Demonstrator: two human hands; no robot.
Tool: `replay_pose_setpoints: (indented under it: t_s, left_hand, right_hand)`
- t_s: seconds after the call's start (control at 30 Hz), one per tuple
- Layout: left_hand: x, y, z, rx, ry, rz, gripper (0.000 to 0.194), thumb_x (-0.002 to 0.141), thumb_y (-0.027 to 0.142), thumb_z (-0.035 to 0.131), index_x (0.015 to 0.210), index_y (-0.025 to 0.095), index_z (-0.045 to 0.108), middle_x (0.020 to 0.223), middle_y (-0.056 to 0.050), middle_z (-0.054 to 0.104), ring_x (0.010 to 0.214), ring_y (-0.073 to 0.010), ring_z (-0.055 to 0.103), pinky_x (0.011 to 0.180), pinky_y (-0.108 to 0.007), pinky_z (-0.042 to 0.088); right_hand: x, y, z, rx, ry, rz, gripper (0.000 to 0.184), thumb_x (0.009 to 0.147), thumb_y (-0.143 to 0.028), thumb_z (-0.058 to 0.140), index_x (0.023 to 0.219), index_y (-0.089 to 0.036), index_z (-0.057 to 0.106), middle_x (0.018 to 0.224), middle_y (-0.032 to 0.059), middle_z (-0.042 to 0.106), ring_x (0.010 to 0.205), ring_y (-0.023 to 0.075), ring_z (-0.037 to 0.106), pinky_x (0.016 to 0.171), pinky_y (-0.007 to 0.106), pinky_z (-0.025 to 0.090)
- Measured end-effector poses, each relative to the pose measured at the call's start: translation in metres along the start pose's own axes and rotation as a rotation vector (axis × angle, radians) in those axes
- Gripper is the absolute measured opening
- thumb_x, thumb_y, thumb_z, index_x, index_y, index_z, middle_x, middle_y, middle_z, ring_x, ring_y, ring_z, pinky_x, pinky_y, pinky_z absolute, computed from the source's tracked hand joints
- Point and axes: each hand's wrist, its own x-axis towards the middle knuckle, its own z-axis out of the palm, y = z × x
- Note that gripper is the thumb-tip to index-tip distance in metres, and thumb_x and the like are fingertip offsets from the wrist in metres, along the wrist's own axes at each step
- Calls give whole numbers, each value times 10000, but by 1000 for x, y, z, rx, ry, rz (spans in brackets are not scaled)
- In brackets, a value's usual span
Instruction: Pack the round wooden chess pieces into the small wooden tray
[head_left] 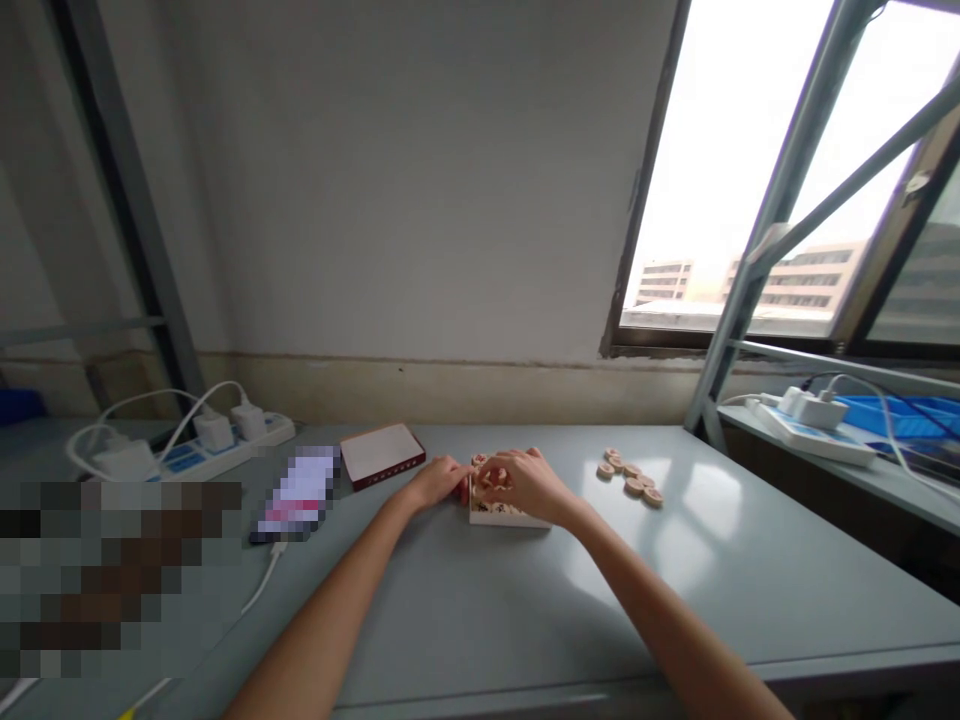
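Observation:
A small white-walled box [510, 519] stands on the desk, with round wooden Chinese chess pieces [501, 508] inside bearing carved characters. My left hand [437, 483] is at the box's left side, its fingers closed against that edge, where a reddish patch shows. Over the box, my right hand [529, 484] bends its fingers down into the pieces in a pinch. Its fingertips are among the pieces, and the hand covers much of the box's right part. To the right, several loose chess pieces [634, 487] lie on the desk.
A dark red box lid [382, 455] with a white inside lies at the back left. Beside it is a phone [300, 490] on a white cable. Power strips [225, 445] with plugs sit at both sides. The grey desk [487, 620] meets a wall; a window is right.

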Motion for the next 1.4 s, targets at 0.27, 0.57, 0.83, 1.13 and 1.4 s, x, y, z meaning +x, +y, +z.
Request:
replay_pose_setpoints:
  t_s: [0.27,0.57,0.83,1.13,1.4]
  left_hand:
    - [-3,4,-4,152,-30,-26,516,706,582,386,503,131,530,440,25,414,463,-94,362,479,-225,245]
    - [-6,8,-2,166,-10,-33,475,693,549,433,509,126,546,455,21,427,475,-94,357,484,-229,224]
    - [-7,10,-3,174,-17,-41,479,712,546,408,514,128,529,459,24,416,488,-98,365,492,-226,236]
    - [-4,4,-2,147,-46,10,525,726,580,380,542,119,552,484,17,447,490,-94,355,496,-225,240]
    - [-2,0,-3,160,-59,47,533,720,595,385,553,120,561,499,9,465,513,-107,392,503,-220,258]
  right_hand:
    - [-21,44,-26,-240,43,170,182,793,-257,527,968,-269,579,907,3,636,869,180,549,737,299,296]
    - [-79,126,-41,-465,-67,600,201,829,-272,410,916,-231,587,966,64,590,920,236,516,678,322,322]
    - [-68,113,-46,-199,-34,451,147,743,-365,551,781,-243,624,896,53,579,898,234,503,678,321,354]
    - [-19,26,-11,-103,3,66,204,717,-396,622,830,-227,606,897,30,600,880,206,510,729,310,328]
    - [-14,14,-3,-207,32,69,180,745,-370,613,826,-216,566,808,-3,647,802,179,556,722,305,261]
